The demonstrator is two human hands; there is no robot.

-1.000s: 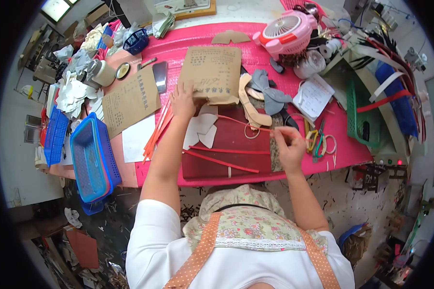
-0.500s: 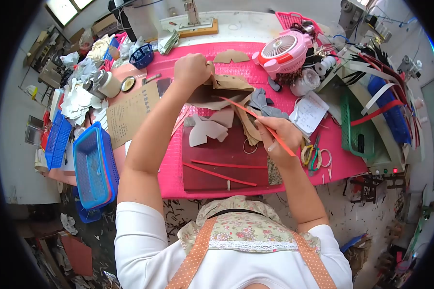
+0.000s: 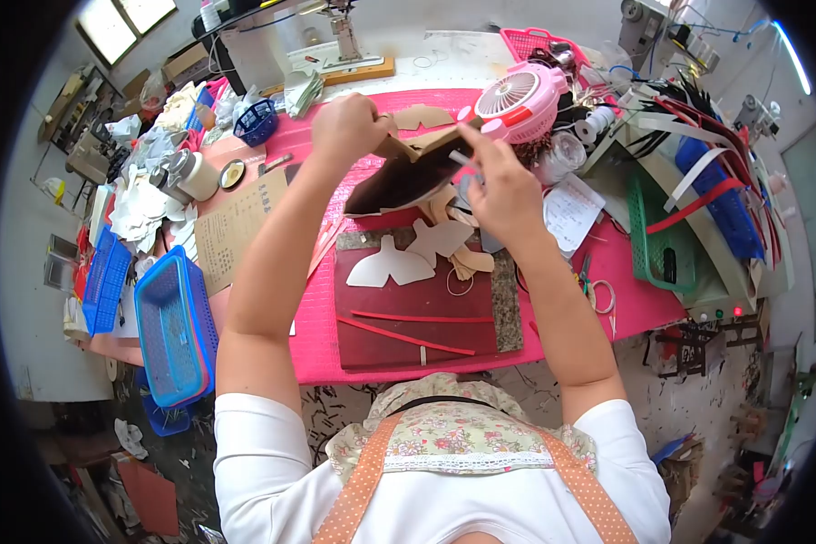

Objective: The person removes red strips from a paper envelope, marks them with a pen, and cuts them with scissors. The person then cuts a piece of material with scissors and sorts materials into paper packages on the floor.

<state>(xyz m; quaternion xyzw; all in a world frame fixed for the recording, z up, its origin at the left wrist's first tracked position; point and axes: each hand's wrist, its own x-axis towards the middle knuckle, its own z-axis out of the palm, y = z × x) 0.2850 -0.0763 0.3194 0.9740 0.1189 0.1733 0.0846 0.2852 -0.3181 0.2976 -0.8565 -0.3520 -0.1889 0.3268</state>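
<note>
The left fingers [image 3: 369, 111] and right fingers [image 3: 491, 156] grip opposite edges of the brown rectangular paper envelope [image 3: 401, 186], which gapes between and below them.

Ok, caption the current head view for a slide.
The left hand and right hand hold a brown paper envelope open over a pink tabletop; pale cutouts and red strips lie nearby.

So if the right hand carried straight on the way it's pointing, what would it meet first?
The right hand would meet the paper bag first; it seems to be right at the bag's edge. Past that, the brown card looks roughly in line, but depth is unclear.
</note>
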